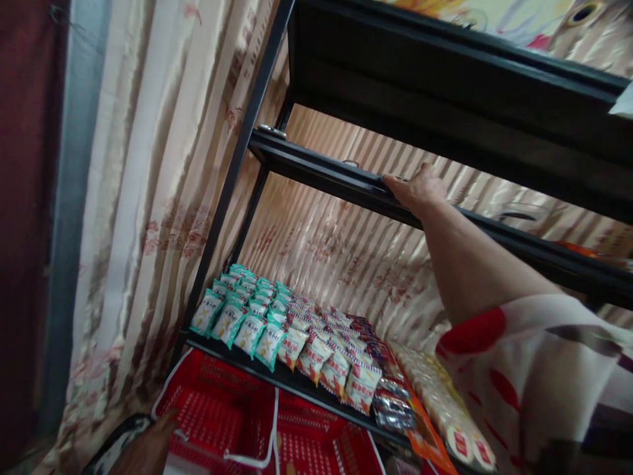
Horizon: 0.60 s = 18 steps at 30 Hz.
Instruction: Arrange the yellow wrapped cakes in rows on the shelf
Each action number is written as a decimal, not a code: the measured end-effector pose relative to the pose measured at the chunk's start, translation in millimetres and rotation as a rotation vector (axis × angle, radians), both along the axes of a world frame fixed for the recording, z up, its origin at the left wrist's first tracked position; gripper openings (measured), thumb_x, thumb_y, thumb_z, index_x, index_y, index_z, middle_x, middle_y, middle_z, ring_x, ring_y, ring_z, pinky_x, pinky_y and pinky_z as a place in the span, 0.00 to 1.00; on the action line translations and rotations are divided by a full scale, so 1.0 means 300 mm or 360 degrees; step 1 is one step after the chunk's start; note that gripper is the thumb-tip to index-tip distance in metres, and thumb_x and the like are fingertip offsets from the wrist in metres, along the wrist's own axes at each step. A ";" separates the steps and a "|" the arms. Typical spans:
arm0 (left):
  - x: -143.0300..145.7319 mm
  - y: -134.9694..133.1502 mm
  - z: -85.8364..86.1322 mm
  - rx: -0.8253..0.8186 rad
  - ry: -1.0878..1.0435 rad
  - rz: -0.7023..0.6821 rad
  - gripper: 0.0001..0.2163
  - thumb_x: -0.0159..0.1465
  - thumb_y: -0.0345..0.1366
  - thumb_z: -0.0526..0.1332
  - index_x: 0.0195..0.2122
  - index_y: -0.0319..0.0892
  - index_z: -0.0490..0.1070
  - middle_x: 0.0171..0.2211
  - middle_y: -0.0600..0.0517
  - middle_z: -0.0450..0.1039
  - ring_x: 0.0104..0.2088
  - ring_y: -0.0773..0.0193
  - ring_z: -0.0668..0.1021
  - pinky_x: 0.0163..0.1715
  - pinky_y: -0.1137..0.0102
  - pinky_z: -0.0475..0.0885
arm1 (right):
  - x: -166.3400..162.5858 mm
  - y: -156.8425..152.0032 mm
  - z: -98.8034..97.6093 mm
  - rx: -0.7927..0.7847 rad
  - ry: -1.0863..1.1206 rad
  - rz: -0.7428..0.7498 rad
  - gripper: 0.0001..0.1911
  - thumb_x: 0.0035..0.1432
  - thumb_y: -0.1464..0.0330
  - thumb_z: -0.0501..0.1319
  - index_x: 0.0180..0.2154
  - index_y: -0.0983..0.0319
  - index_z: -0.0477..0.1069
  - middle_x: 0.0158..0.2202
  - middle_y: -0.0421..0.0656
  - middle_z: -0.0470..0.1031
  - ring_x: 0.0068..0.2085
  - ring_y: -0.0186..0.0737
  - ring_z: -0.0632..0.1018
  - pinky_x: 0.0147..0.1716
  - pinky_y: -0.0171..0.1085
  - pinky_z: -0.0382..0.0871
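My right hand point(418, 188) reaches up to the dark metal middle shelf point(326, 168). Its thumb side stretches along the shelf's front edge, and the other fingers are partly hidden; nothing shows clearly in it. Low at the left, my left hand point(151, 445) is beside the white rim of a red plastic basket point(222, 396). Its fingers point toward the basket and look loosely stretched, though the picture is dim there. On the lower shelf stand rows of green-and-white snack packets point(237, 323) and red-and-white snack packets point(326, 356).
A second red basket point(326, 439) adjoins the first under the lower shelf. Dark-wrapped packets point(393, 402) and long clear packs point(430, 379) lie farther right. A patterned curtain point(133, 198) hangs at the left and behind the rack. The rack's upright post point(237, 158) divides the view.
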<state>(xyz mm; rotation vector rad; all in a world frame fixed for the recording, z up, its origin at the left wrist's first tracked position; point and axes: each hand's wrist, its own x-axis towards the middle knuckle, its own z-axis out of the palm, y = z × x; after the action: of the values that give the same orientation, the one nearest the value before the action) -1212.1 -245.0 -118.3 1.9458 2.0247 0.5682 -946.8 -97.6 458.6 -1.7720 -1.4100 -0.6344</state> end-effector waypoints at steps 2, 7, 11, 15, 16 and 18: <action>-0.004 0.005 -0.016 0.0015 -0.0045 -0.0011 0.22 0.60 0.25 0.45 0.51 0.48 0.69 0.53 0.53 0.68 0.52 0.62 0.72 0.52 0.68 0.67 | 0.004 0.000 -0.003 -0.0018 -0.0009 -0.0014 0.40 0.51 0.50 0.56 0.55 0.72 0.54 0.52 0.64 0.64 0.52 0.54 0.68 0.47 0.46 0.61; 0.000 0.033 -0.085 0.0102 0.0095 -0.0096 0.25 0.56 0.21 0.44 0.50 0.44 0.70 0.54 0.51 0.66 0.52 0.65 0.71 0.52 0.71 0.66 | 0.015 0.010 -0.015 0.0004 0.0020 -0.0074 0.42 0.49 0.49 0.57 0.55 0.73 0.55 0.52 0.62 0.66 0.53 0.55 0.67 0.48 0.48 0.61; 0.015 0.065 -0.149 0.0121 0.0194 -0.0100 0.24 0.57 0.20 0.44 0.48 0.40 0.71 0.53 0.45 0.67 0.51 0.63 0.73 0.50 0.70 0.68 | 0.022 0.027 -0.019 0.0025 -0.0016 -0.0098 0.40 0.51 0.49 0.56 0.55 0.73 0.56 0.49 0.61 0.67 0.52 0.54 0.69 0.47 0.51 0.62; 0.031 0.075 -0.156 0.0093 0.0157 -0.0085 0.23 0.57 0.19 0.45 0.48 0.42 0.70 0.53 0.46 0.68 0.50 0.62 0.73 0.50 0.67 0.69 | 0.029 0.058 -0.002 -0.0021 -0.0020 -0.0131 0.46 0.48 0.43 0.53 0.55 0.73 0.55 0.45 0.59 0.70 0.46 0.51 0.74 0.43 0.52 0.64; 0.034 0.074 -0.148 0.0062 0.0145 -0.0080 0.23 0.57 0.20 0.45 0.48 0.42 0.70 0.53 0.46 0.68 0.50 0.62 0.73 0.50 0.67 0.69 | 0.031 0.066 0.003 -0.0018 0.0011 -0.0114 0.48 0.46 0.42 0.54 0.56 0.73 0.54 0.46 0.59 0.68 0.45 0.50 0.74 0.40 0.50 0.66; 0.040 0.071 -0.132 -0.0010 0.0136 -0.0087 0.23 0.58 0.20 0.45 0.49 0.40 0.69 0.54 0.45 0.67 0.51 0.60 0.73 0.50 0.67 0.68 | 0.032 0.079 0.012 0.0011 0.0073 -0.0049 0.50 0.42 0.42 0.56 0.56 0.74 0.54 0.49 0.60 0.65 0.44 0.49 0.74 0.34 0.45 0.68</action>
<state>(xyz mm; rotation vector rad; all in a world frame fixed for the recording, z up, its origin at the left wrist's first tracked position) -1200.1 -223.8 -157.9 2.0480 2.0137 0.4732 -937.3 -73.9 462.2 -1.7951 -1.3505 -0.6101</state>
